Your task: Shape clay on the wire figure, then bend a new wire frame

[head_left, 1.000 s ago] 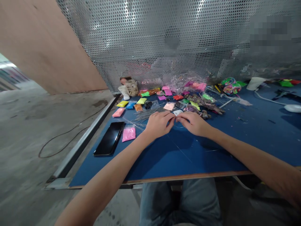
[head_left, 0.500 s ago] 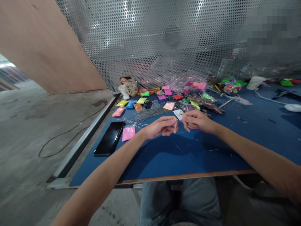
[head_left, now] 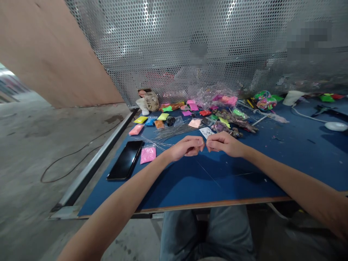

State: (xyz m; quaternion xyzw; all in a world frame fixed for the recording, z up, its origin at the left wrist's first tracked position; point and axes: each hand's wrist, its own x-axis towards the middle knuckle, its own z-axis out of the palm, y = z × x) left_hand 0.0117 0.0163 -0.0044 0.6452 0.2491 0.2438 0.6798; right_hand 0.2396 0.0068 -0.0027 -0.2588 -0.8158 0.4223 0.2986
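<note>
A loose wire (head_left: 209, 174) slants across the worktop (head_left: 179, 186) on the near side of the left grip (head_left: 190, 146) and right grip (head_left: 224, 143), far end closer to the left; whether either curled grip clamps anything, none can tell.

On the table (head_left: 174, 190), a phone (head_left: 125, 160) is lying left of a packet (head_left: 148, 155). Wires (head_left: 174, 133) are lying behind the packet, left of a card (head_left: 206, 132). A screen (head_left: 163, 47) is standing behind.
</note>
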